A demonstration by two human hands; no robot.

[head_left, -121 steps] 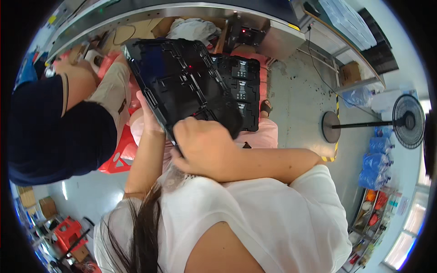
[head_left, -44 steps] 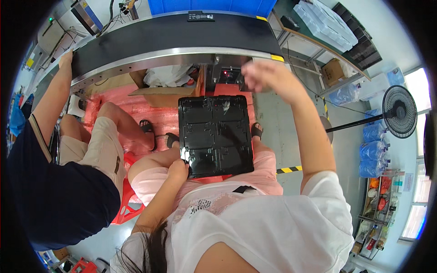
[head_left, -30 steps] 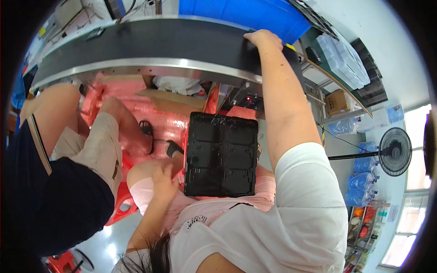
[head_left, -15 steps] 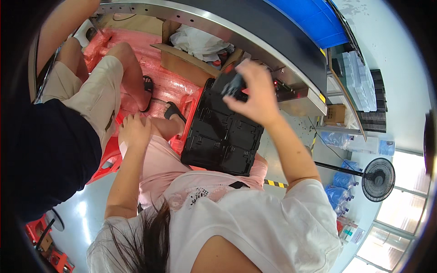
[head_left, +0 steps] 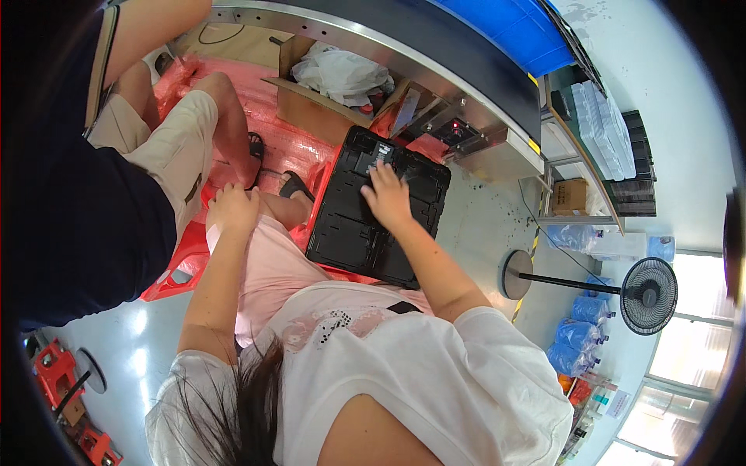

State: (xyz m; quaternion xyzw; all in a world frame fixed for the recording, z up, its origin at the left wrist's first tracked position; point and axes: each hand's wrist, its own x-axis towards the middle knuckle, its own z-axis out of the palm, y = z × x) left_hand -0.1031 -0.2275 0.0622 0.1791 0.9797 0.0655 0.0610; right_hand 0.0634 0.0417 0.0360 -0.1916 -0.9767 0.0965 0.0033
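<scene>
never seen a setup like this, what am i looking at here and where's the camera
There's no robot here: these are a person's own bare hands. The camera sits on their head and looks down, and its wide fisheye lens bends straight edges. The right hand is open over a black tray with moulded compartments; its fingers are at a small black piece with a printed label near the far end. I can't tell whether they press on it. The left hand holds nothing visible and rests on the person's knee. Beyond the tray are a cardboard box with white plastic in it and a long dark belt.
</scene>
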